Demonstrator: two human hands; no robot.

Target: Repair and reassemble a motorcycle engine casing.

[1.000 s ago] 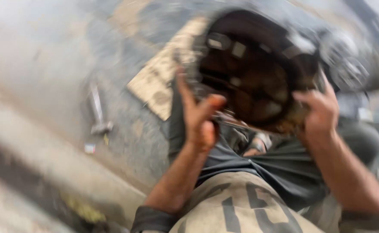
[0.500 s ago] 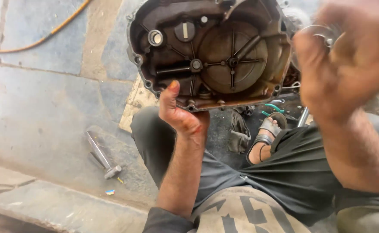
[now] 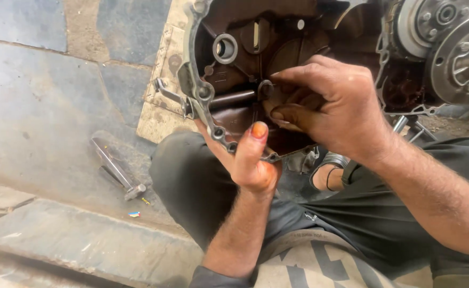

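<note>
Over a stone floor (image 3: 42, 106), I'm seeing the left hand (image 3: 247, 160) gripping the engine side cover (image 3: 245, 69) by its flanged rim at six o'clock; the right hand (image 3: 330, 106) is pinching inside it. It looks heavy, rigid, oily; the rim is probably the safest hold.

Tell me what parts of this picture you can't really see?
- Head view: the middle of the metal cover is hidden behind the right hand.
- The cover's top is cut off by the picture's upper edge.
- The left hand hides the rim it grips.
- The engine runs off the right edge.
</note>
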